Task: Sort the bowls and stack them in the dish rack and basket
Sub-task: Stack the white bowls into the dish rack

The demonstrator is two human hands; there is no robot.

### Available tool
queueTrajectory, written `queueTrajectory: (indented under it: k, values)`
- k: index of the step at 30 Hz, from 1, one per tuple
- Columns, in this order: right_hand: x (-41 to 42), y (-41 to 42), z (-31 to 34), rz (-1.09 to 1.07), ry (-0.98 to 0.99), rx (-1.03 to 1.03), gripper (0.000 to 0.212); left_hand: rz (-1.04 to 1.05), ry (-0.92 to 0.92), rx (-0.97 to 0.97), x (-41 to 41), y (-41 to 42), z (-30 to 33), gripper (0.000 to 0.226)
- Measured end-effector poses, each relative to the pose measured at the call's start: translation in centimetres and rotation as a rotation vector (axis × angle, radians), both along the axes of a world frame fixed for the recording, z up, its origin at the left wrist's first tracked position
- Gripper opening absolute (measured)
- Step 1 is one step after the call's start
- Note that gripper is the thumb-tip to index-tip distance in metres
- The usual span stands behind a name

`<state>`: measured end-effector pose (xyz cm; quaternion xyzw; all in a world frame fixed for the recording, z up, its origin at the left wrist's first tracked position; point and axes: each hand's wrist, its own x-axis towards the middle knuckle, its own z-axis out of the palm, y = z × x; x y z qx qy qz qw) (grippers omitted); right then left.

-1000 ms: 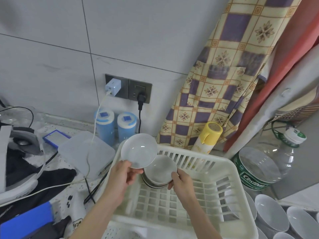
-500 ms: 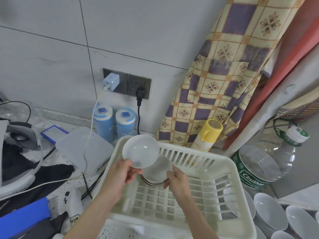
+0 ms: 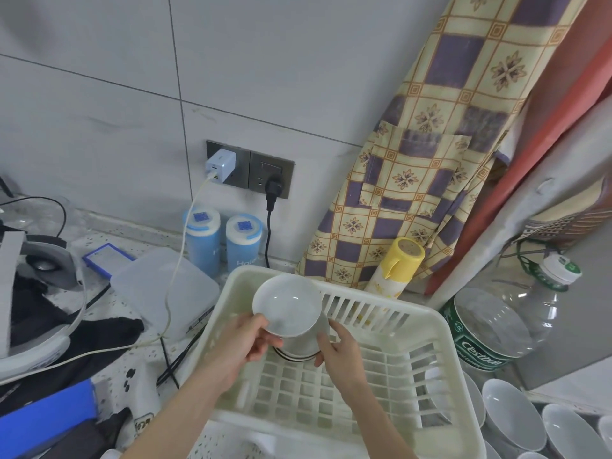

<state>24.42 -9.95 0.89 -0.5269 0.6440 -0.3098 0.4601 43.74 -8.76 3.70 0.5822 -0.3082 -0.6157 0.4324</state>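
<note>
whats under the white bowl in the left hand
Under the tilted white ceramic bowl held by the left hand sits a stack of bowls in the cream plastic basket, steadied by the right hand. The stack's count is hidden.

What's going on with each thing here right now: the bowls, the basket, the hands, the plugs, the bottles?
small white bowl: tilted, held by the left hand
stack of bowls: in the basket's far left corner, touched by the right hand
white basket: otherwise unfilled
white charger: plugged in
black plug: plugged in
water bottle: capped, lying tilted
bowls at right: outside the basket
</note>
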Motion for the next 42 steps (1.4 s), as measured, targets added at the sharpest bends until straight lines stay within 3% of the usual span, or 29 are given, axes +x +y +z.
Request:
queueTrajectory:
  k: [2, 5, 7, 13, 18, 24, 36, 42]
  values:
    - [-0.1, 0.2, -0.1, -0.079, 0.023, -0.019, 0.047, -0.011, -0.013, -0.002, -0.1, 0.1, 0.2, 0.019]
    - [-0.3, 0.4, 0.2, -0.223, -0.022, -0.132, 0.029, -0.026, -0.024, 0.005, -0.2, 0.2, 0.3, 0.019]
    - [-0.1, 0.5, 0.9, -0.191, -0.093, -0.177, 0.024, -0.063, -0.044, 0.006, -0.3, 0.2, 0.3, 0.021]
    - [0.6, 0.6, 2.3, -0.085, 0.026, -0.190, 0.033, -0.208, -0.074, -0.013, -0.5, 0.2, 0.0, 0.028]
    - [1.0, 0.4, 2.4, -0.182, 0.014, -0.155, 0.034, -0.111, -0.051, -0.125, -0.8, 0.2, -0.2, 0.052]
    - [1.2, 0.5, 1.9, -0.177, 0.078, -0.122, 0.033, -0.082, -0.129, -0.178, -0.9, 0.6, -0.4, 0.048]
    - [1.5, -0.2, 1.0, -0.162, 0.196, -0.079, 0.035, -0.116, -0.522, -0.309, -0.7, 0.1, -2.0, 0.039]
    - [1.4, -0.2, 0.8, -0.165, 0.200, -0.082, 0.034, -0.152, -0.592, -0.315, -0.6, 0.0, -2.4, 0.039]
